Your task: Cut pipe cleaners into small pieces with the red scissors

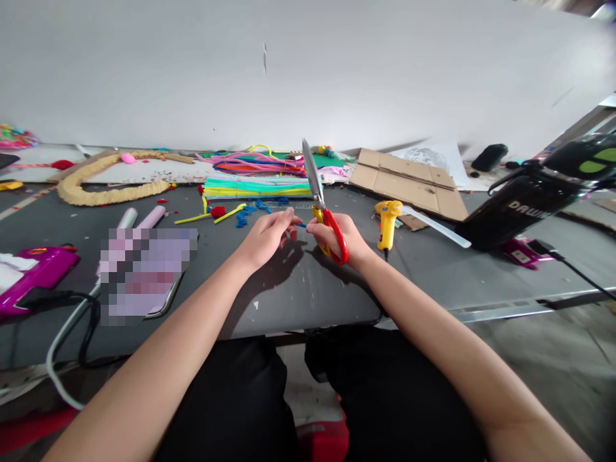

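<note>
My left hand (264, 239) is over the middle of the table, its fingertips pinched on one end of a short blue piece of pipe cleaner (301, 225). My right hand (347, 236) holds scissors (315, 176) with red and yellow handles, the blades together and pointing up and away. Thumb and fingertips of that same hand meet the blue piece's other end. Just beyond my left hand lie several twisted blue pipe cleaner bits (242, 217), a red fuzzy ball (218, 212) and yellow pipe cleaner lengths (192, 219).
Behind are bundled pipe cleaners (257, 187), a beige curved form (77, 189) and cardboard (409, 183). A yellow glue gun (387, 224) with a glue stick stands right of my right hand, before a black bottle (524, 199). A phone (166, 301) and purple power strip (43, 276) lie left.
</note>
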### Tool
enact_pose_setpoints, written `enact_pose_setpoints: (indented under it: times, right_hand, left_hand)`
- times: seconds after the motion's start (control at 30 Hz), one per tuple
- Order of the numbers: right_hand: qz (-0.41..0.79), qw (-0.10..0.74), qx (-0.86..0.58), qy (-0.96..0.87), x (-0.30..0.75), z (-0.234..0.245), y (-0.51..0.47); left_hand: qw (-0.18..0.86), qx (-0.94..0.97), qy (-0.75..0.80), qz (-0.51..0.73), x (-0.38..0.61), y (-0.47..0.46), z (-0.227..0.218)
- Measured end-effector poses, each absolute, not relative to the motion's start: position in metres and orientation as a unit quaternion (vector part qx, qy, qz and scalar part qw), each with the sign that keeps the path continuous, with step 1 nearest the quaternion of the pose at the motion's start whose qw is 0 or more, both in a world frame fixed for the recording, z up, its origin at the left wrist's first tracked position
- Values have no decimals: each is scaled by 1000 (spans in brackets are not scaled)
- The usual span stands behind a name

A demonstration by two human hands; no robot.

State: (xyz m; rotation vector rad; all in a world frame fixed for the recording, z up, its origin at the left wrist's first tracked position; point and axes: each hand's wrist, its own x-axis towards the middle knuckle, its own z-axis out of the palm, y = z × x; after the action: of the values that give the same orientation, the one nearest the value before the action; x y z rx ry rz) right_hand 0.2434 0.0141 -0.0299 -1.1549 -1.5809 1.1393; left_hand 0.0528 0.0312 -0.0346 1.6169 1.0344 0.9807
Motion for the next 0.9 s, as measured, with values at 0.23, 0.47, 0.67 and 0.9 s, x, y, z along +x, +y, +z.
enact_pose_setpoints:
  times: [0.23, 0.47, 0.67, 0.9]
  right_hand:
    - [492, 441, -439, -609, 241, -29, 13]
    - [493, 439, -443, -606, 241, -29, 12]
    - [491, 434, -447, -610, 240, -25, 11]
    - [428, 437, -494, -617, 247, -33, 15]
  left_hand:
    - [428, 723, 399, 366, 53, 27, -32]
    - [414, 740, 389, 360, 51, 27, -30]
    - [413, 738, 392, 362, 51, 28, -30]
    - [406, 707, 416, 403, 45, 35, -32]
